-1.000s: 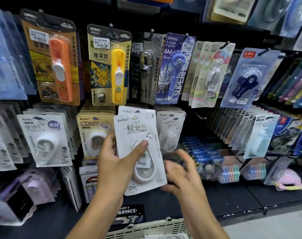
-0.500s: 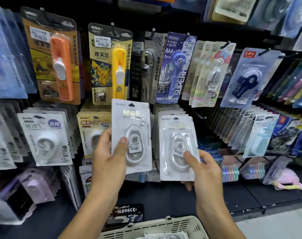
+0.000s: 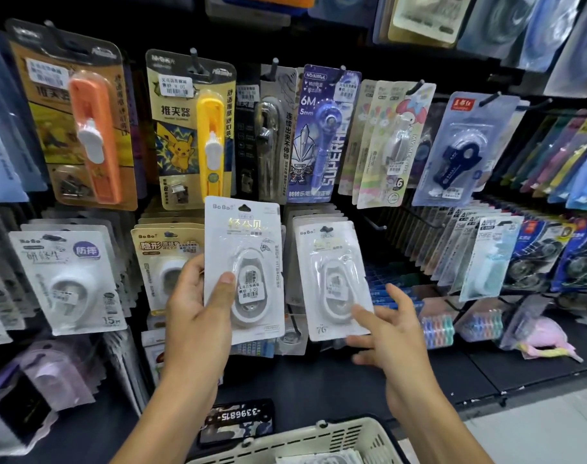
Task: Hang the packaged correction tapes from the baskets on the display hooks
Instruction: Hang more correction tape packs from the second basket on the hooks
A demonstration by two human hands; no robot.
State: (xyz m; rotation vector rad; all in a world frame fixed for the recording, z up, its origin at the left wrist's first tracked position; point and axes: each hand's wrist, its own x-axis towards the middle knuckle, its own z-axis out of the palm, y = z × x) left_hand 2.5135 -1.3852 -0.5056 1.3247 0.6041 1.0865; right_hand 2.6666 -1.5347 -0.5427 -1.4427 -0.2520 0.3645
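Two hands, two white packs (image 3: 243,262) (left (image 3: 198,306) grips one).

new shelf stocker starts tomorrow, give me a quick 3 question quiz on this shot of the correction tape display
1. True or false: the left hand grips a white carded correction tape pack with its thumb across the front.
2. What are the right hand fingers doing? A) curled round a yellow clip dispenser B) spread loose beside the second white correction tape pack on its hook C) reaching inside the basket
3. Fill in: the cream plastic basket sits at the ____ edge of the view.

Key: 1 true; 2 B; 3 bottom
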